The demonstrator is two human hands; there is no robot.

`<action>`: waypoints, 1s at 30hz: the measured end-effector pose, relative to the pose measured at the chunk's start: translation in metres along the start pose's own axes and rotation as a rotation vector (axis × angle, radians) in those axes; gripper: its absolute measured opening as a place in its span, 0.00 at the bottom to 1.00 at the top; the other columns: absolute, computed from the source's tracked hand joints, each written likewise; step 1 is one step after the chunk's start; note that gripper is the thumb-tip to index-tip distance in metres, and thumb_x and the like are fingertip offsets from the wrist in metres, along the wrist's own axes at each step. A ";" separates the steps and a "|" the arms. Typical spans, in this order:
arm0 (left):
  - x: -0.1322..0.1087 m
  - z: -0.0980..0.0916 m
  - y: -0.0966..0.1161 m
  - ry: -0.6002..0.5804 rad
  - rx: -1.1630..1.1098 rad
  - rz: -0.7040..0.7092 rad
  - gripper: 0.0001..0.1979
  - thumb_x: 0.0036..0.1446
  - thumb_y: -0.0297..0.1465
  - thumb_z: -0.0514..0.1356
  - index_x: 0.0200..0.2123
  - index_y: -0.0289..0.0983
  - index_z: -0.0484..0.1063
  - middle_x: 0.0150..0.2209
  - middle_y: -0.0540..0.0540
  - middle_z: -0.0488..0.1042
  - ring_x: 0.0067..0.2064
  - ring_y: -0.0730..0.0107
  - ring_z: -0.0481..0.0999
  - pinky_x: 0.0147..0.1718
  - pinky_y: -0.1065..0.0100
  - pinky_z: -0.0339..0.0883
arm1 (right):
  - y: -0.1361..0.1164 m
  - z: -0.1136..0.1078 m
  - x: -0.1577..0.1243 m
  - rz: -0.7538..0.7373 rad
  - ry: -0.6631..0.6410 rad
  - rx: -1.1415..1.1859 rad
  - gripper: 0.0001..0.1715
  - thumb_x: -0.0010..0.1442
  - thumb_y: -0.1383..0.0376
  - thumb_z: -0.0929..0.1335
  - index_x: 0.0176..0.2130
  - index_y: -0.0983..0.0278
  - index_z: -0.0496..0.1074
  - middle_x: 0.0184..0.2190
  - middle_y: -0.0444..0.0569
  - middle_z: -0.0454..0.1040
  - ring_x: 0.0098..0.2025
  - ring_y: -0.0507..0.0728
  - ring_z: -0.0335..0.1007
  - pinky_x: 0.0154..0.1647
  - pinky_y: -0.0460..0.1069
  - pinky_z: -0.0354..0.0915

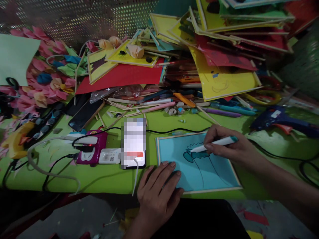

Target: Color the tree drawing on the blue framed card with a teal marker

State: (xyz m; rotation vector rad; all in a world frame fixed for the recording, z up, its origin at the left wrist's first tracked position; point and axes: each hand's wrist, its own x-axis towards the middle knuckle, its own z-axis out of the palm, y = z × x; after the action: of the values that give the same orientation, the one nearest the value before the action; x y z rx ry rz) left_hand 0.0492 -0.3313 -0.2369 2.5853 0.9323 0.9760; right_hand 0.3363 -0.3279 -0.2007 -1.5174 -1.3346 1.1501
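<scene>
Blue sheet, stick-edged, is laid on the green surface, right of the phone. Marker is pinched in the right hand, tip at the drawing. Left hand is slightly spread over the near-left corner, nothing gripped. Drawing judged part done: oval and jagged shape shaded dark, two long lines only thinly drawn.

Dim overall; phone screen glows, mostly pixelated; outer edges soft, lower left murky.
</scene>
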 end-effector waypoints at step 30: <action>0.001 -0.002 -0.001 -0.001 0.018 0.013 0.12 0.70 0.34 0.59 0.49 0.40 0.81 0.52 0.46 0.84 0.57 0.63 0.81 0.62 0.60 0.62 | 0.000 -0.001 0.000 0.026 0.003 0.011 0.19 0.63 0.50 0.74 0.33 0.62 0.74 0.26 0.45 0.70 0.27 0.53 0.62 0.27 0.49 0.58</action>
State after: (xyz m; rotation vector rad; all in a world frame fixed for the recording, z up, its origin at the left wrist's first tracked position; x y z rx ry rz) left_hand 0.0484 -0.3298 -0.2356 2.6100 0.9294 0.9738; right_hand 0.3374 -0.3281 -0.2006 -1.5323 -1.3085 1.1692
